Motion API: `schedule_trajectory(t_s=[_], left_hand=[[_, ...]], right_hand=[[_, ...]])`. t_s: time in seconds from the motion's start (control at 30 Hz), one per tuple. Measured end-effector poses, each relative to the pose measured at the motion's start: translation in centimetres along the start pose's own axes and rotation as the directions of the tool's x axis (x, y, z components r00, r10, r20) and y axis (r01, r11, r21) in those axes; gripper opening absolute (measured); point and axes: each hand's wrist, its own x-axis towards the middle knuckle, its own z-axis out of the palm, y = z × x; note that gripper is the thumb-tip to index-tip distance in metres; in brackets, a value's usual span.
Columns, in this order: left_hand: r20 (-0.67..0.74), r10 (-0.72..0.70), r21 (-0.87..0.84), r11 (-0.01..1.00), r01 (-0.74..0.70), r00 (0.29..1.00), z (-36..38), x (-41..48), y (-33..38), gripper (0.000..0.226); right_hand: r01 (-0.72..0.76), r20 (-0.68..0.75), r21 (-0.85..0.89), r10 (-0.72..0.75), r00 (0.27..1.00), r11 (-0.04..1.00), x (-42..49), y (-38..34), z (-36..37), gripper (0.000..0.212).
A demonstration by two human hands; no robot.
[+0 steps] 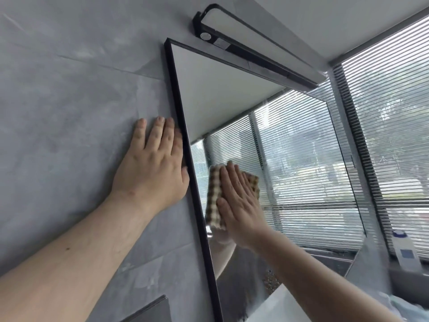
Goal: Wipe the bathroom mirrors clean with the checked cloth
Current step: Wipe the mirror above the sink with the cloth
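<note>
A black-framed mirror (232,94) hangs on the grey tiled wall and reflects the ceiling and window blinds. My right hand (241,205) lies flat with straight fingers on a brown-and-cream checked cloth (214,201), pressing it against the glass near the mirror's left edge. My left hand (153,163) rests flat on the wall tile, its fingers straight and its thumb side against the mirror's black frame. Part of the cloth is hidden under my right hand.
A black bar lamp (243,43) is mounted above the mirror. Windows with horizontal blinds (394,112) fill the right side. A white bottle with a blue label (405,249) stands on the sill at lower right. Grey wall tiles (69,89) cover the left.
</note>
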Motion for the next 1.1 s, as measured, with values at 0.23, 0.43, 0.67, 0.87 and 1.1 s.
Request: schedule_trajectory(t_s=[0.23, 0.43, 0.67, 0.87, 1.1], left_hand=[[-0.023, 0.000, -0.056, 0.998, -0.002, 1.000, 0.3, 0.1, -0.1, 0.081], [-0.016, -0.018, -0.051, 0.999, 0.017, 1.000, 0.2, 0.1, 0.0, 0.082], [0.022, 0.022, -0.106, 0.994, -0.019, 1.000, -0.3, 0.9, -0.8, 0.079], [-0.020, 0.133, -0.065, 0.989, -0.134, 0.991, -0.4, 1.7, -2.5, 0.067], [-0.015, 0.099, -0.124, 0.987, -0.100, 0.995, -0.6, 1.3, -2.4, 0.079]], right_hand=[[-0.191, -0.212, 0.065, 0.200, 0.957, 0.980, 11.1, 0.3, -3.6, 0.056], [0.012, -0.278, 0.053, 0.003, 0.960, 0.999, 8.7, -0.3, -2.8, 0.051], [0.283, -0.118, -0.168, -0.305, 0.945, 0.944, 0.3, -0.8, -1.1, 0.050], [0.240, -0.049, -0.158, -0.250, 0.967, 0.958, 4.9, -1.8, -2.7, 0.053], [-0.040, -0.150, -0.017, 0.037, 0.988, 0.999, 15.5, -1.9, -4.4, 0.056]])
